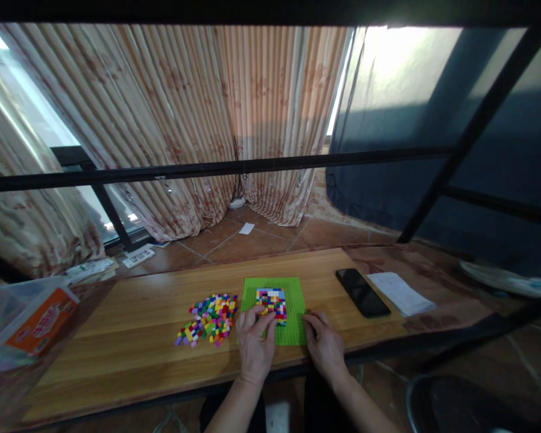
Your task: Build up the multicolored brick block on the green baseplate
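Observation:
A green studded baseplate (295, 300) lies on the wooden table, with a block of small multicoloured bricks (277, 297) built up on its middle. My left hand (255, 346) reaches over the lower left of this block, thumb and fingers drawn together at the bricks. Whatever sits between those fingertips is too small or hidden to make out. At the plate's right edge, my right hand (325, 346) has its thumb and forefinger closed on the rim. Left of the plate lies a loose pile of small coloured bricks (211, 317), close to my left hand.
A black phone (363, 293) and a white sheet of paper (401, 293) lie to the right. A clear plastic container with an orange label (38, 322) stands at the far left. Dark metal bars (270, 164) cross in front of the curtains (175, 108).

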Tool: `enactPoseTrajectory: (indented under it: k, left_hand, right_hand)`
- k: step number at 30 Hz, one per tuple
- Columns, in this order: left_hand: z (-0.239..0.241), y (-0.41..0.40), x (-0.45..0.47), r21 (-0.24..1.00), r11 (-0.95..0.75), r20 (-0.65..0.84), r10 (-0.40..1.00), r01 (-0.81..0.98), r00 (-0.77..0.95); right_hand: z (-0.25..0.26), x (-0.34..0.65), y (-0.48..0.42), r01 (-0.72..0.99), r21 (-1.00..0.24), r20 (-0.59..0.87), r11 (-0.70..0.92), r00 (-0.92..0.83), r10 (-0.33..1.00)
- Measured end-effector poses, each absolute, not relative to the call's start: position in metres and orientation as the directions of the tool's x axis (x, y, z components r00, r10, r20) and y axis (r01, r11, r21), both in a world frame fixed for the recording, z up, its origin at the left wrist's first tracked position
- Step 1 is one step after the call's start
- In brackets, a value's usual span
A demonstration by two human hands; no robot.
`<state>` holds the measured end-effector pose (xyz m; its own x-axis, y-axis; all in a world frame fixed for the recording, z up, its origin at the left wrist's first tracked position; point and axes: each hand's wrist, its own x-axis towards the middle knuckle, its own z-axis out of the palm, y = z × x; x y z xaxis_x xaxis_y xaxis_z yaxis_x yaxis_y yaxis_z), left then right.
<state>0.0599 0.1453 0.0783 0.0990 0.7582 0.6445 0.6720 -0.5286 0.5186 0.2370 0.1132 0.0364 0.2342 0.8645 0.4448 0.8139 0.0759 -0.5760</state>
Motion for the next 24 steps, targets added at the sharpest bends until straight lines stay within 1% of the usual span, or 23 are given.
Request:
enactPoseTrajectory:
  k: [3,14,24]
  left_hand:
    - [0.0784,0.1457,0.0611,0.49,-0.527,0.655,0.748,0.695,0.105]
    - [0.0794,0.146,0.0632,0.465,-0.523,0.651,0.749,0.715,0.125]
    - [0.0804,0.1452,0.0624,0.348,-0.574,0.676,0.702,0.742,0.226]
  right_hand:
    - [0.037,0.2361,0.1131,0.832,-0.552,0.436,0.061,0.225,0.871]
    - [0.0373,0.2341,0.1117,0.847,-0.528,0.463,0.064,0.224,0.857]
    - [0.0384,0.2337,0.1113,0.858,-0.51,0.471,0.059,0.221,0.854]
